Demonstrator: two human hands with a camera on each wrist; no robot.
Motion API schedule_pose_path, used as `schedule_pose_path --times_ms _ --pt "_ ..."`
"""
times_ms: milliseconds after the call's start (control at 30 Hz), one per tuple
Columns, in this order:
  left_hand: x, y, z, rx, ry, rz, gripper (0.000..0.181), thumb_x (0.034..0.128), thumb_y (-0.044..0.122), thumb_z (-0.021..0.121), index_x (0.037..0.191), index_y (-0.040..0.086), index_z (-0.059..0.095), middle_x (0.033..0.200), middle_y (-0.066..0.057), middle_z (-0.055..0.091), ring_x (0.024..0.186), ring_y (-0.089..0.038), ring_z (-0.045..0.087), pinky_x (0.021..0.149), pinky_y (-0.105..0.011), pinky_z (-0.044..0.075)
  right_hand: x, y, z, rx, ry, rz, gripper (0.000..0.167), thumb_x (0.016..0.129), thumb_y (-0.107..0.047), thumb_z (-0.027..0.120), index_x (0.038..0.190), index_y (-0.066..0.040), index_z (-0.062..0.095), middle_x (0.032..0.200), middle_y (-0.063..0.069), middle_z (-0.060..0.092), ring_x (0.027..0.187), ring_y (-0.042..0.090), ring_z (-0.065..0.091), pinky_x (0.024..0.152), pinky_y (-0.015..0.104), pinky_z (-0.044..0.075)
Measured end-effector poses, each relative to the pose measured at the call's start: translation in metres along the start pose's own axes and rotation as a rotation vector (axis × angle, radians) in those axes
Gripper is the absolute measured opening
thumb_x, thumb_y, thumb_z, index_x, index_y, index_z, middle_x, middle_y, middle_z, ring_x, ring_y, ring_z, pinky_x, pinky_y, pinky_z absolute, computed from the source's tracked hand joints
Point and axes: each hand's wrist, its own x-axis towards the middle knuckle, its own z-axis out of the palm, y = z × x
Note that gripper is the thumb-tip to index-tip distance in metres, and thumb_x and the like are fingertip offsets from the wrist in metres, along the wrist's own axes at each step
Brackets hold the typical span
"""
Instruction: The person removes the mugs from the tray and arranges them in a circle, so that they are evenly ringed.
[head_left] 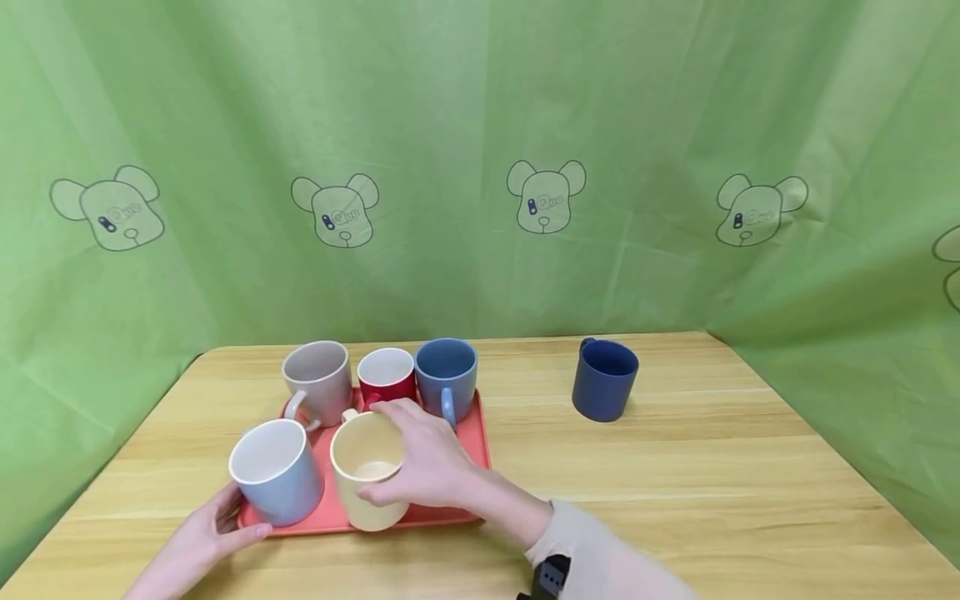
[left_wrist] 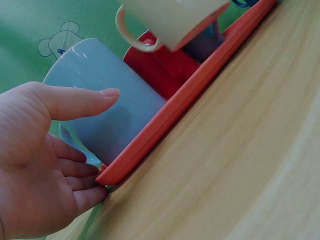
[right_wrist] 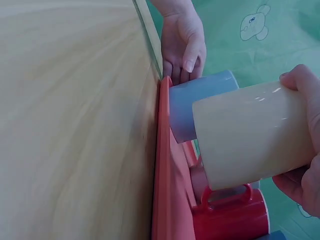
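Note:
My right hand (head_left: 435, 462) (right_wrist: 307, 125) grips a cream mug (head_left: 366, 507) (left_wrist: 175, 20) (right_wrist: 250, 135) by its rim and side, thumb opposite the fingers. In the wrist views the mug hangs just above the red tray (head_left: 474, 437) (left_wrist: 185, 100) (right_wrist: 162, 175), handle pointing away from the palm. At the tray's left corner my left hand (head_left: 197, 542) (left_wrist: 40, 160) (right_wrist: 182, 42) rests its fairly straight fingertips against the edge. Its thumb lies beside a light blue mug (head_left: 288, 492) (left_wrist: 115, 90) (right_wrist: 192, 105), which stands on the tray.
Along the tray's back stand a grey mug (head_left: 333, 396), a red mug (head_left: 397, 387) (right_wrist: 232, 220) and a blue mug (head_left: 459, 396). A dark blue mug (head_left: 602, 392) stands apart on the wooden table (head_left: 675, 483), right of the tray. A green curtain (head_left: 450, 275) hangs behind.

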Motion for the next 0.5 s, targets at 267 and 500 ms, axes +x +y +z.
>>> schedule_pose_path --times_ms 267,500 --pt "-0.002 0.002 -0.001 0.023 -0.008 -0.019 0.081 0.0868 0.022 0.066 0.137 -0.019 0.018 0.139 -0.038 0.026 0.126 -0.044 0.036 0.086 -0.013 0.042 -0.025 0.001 -0.023 0.030 -0.026 0.018 0.081 0.062 -0.042 0.079 0.132 -0.014 0.048 0.126 -0.004 0.050 0.109 0.009 0.048 0.093 0.042 0.041" --pt "-0.003 0.004 -0.002 0.026 -0.017 -0.043 0.080 0.0878 0.023 0.065 0.138 -0.019 0.017 0.140 -0.038 0.025 0.127 -0.045 0.034 0.092 -0.024 0.045 -0.047 0.009 -0.044 0.092 -0.007 0.032 0.081 0.061 -0.038 0.082 0.131 -0.014 0.048 0.122 -0.007 0.051 0.101 0.010 0.052 0.081 0.034 0.049"
